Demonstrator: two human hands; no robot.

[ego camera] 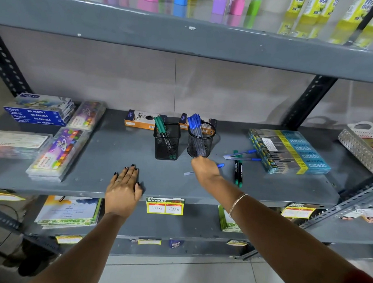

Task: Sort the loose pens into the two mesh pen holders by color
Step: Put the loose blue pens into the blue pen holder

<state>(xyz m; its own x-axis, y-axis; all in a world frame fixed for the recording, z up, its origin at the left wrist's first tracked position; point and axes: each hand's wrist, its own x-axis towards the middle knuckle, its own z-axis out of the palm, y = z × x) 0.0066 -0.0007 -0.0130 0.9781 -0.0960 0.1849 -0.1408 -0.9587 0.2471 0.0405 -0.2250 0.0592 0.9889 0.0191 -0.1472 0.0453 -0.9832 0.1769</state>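
Gripping a blue pen [219, 165], right hand [204, 169]; left hand [123, 185] flat, released, near "40 rs / 20 rs" tag [164, 206].

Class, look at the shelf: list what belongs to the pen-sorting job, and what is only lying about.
Belongs to the job:
square mesh holder with green pens
round mesh holder with blue pens
loose blue pens
loose green pens
blue pen at the right hand

Lying about:
oil pastel boxes
pencil box
price tag
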